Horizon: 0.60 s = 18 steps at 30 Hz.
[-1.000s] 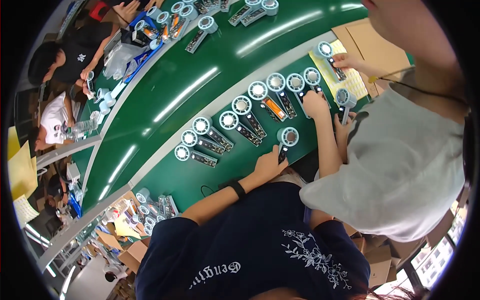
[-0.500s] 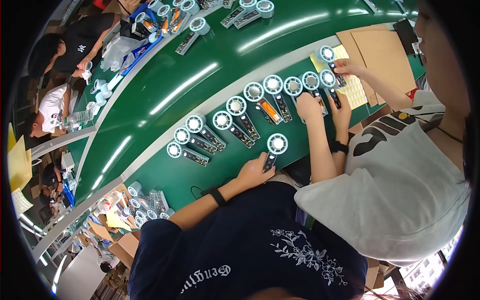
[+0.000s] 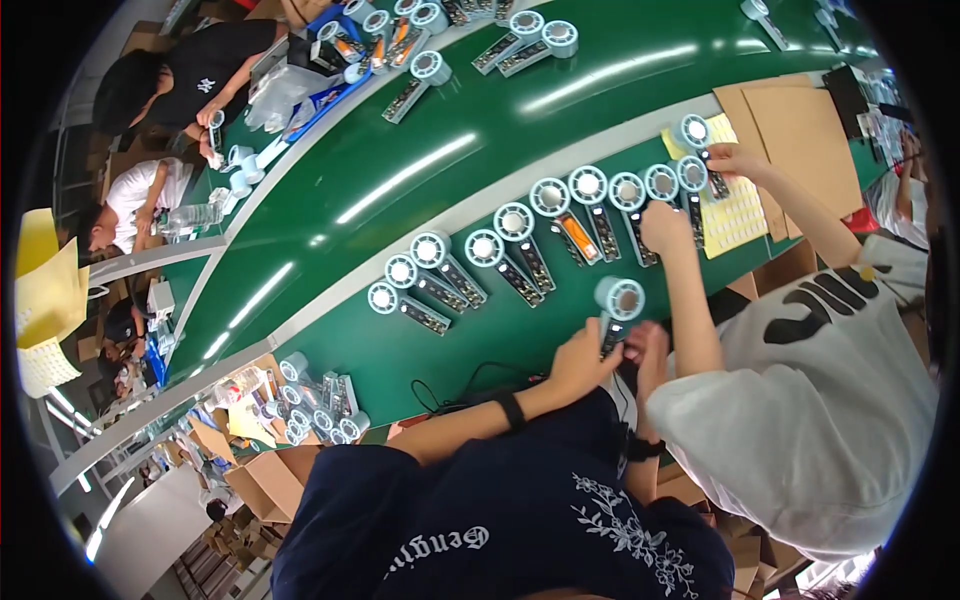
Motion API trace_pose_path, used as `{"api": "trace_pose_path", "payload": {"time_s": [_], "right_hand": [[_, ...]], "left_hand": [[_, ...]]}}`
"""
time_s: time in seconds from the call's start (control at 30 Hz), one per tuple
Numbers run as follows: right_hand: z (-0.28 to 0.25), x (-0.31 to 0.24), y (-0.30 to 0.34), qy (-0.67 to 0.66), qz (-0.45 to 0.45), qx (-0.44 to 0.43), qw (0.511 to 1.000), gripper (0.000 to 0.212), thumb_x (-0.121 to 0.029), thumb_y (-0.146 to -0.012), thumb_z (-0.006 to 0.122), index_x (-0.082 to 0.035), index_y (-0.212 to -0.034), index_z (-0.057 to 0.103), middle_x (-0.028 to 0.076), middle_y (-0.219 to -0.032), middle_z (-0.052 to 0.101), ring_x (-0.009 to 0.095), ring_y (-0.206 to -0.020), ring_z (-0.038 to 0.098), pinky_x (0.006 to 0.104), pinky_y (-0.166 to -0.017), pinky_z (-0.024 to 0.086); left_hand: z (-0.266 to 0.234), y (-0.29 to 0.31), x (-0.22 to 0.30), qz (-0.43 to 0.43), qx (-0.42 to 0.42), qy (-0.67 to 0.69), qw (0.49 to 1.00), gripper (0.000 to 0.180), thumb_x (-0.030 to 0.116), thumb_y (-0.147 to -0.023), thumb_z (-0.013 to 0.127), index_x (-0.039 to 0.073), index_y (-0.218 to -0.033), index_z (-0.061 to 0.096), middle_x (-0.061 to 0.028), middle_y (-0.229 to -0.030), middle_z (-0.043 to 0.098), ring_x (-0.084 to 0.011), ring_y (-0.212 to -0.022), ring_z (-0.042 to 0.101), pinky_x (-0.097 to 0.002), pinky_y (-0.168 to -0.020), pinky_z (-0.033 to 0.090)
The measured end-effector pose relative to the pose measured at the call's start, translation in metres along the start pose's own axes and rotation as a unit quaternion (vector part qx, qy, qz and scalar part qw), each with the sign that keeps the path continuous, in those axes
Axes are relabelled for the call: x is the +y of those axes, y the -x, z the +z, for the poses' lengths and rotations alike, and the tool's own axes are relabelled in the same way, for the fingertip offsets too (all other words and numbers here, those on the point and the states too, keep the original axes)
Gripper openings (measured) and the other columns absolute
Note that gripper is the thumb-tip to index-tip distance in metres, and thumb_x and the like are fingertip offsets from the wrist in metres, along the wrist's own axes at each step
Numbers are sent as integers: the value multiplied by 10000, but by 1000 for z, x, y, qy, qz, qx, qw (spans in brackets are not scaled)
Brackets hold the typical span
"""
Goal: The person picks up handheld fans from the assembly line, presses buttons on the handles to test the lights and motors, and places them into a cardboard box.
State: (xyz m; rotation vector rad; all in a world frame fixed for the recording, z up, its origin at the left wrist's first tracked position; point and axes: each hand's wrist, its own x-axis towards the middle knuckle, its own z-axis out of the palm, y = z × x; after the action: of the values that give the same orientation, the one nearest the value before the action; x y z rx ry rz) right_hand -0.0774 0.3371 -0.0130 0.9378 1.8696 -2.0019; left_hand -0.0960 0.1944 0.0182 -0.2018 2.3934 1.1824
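Observation:
My left hand [image 3: 583, 361] is closed around the handle of a handheld fan [image 3: 622, 297] with a pale blue round head, its dark circuit board showing along the open handle. The head is tilted up and away from me, above the green bench. Close beside the handle is my right hand [image 3: 648, 347], its fingers blurred; whether it grips anything I cannot make out. Beyond them, a slanting row of similar open-handled fans [image 3: 514, 222] lies on the bench, one with an orange part [image 3: 574, 236] in its handle.
At my right, a co-worker's hand [image 3: 668, 228] reaches over the row and another holds a fan [image 3: 694, 132] above a yellow sticker sheet [image 3: 735, 215]. Cardboard sheets [image 3: 800, 140] lie beyond. More fans [image 3: 318, 408] are piled at left, by a cardboard box [image 3: 268, 484]. A dark cable [image 3: 430, 398] lies near my forearm.
My right hand has come back from the right end of the row to beside my left hand. The held fan has tilted and moved right. The whole view has shifted somewhat.

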Motion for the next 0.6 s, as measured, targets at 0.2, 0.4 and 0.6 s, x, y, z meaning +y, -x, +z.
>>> {"api": "trace_pose_path", "payload": {"time_s": [0.2,0.4,0.6], "right_hand": [[21,-16,5,23,-6,-18,1000,296,-258,-923,525,-25,-1101,477,59,-892,584,141,-855,558,286,-742,462],[-7,-18,-12,-149,35,109,982,179,-205,-909,544,-59,-980,469,47,-808,558,98,-623,535,242,-523,463],[-87,-46,-95,132,-109,235,957,194,-217,-888,584,-64,-957,487,46,-748,549,83,-534,507,217,-434,415]], "left_hand": [[-7,-16,13,184,-63,38,980,488,304,-814,608,-5,-1146,428,-222,-976,567,-383,-887,566,-445,-733,461],[-79,-27,20,324,-287,-43,900,436,269,-844,579,28,-1188,461,-169,-1004,577,-337,-948,554,-415,-809,446],[-235,-95,-16,154,-126,-40,979,323,222,-842,589,56,-1115,542,-121,-969,608,-277,-915,582,-362,-818,459]]}}
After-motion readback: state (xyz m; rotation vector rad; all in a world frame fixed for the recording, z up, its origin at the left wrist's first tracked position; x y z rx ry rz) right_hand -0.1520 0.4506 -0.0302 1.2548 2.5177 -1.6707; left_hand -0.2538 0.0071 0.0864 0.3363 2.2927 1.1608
